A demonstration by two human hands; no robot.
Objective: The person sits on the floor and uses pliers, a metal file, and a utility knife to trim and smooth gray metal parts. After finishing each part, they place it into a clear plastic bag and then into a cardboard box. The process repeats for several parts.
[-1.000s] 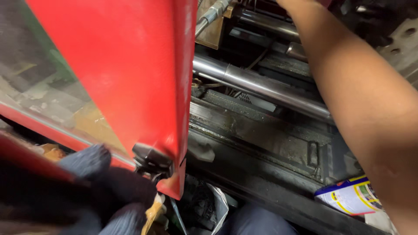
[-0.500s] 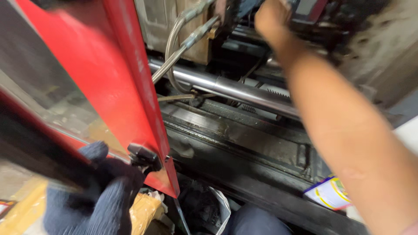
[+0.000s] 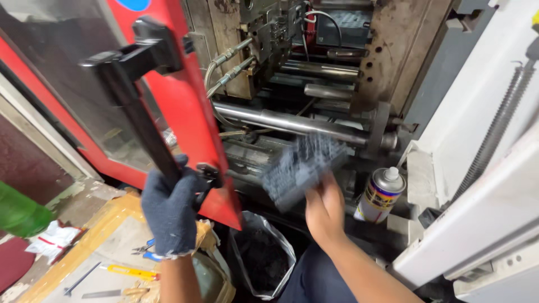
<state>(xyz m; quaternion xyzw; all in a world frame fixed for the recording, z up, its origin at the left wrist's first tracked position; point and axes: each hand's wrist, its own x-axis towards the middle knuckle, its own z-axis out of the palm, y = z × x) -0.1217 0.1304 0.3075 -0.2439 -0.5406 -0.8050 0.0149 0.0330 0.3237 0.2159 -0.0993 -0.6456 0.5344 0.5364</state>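
- Right now: left hand (image 3: 168, 210), in a dark knit glove, is wrapped tight around the lower end of the black bar handle (image 3: 135, 101) on the red machine door (image 3: 185, 106). Fingers fully closed on it.
- Door has a glass pane on its left part; it stands tilted across the left half of the view, with its bottom corner just above a grey plastic bag (image 3: 263, 252) of dark scrap.
- Right hand (image 3: 325, 210) is bare, held up in front of the machine bed with a grey moulded plastic part (image 3: 303, 165) at its fingertips. Motion blur there, so can't tell exactly how the fingers pinch it, but the hand does have it.
- Part sits in the air below the steel tie bar (image 3: 292, 120), well apart from the mould block (image 3: 275, 33) higher up.
- Spray can (image 3: 380, 193) with white cap stands upright just right of the right hand, not touching.
- Lower left: yellowish bench (image 3: 95, 224) with a yellow-handled tool (image 3: 126, 272), blue-handled pliers (image 3: 145, 249), crumpled white paper (image 3: 49, 240). Green object (image 3: 19, 213) at far left edge.
- White machine guard (image 3: 483, 168) fills the right side.
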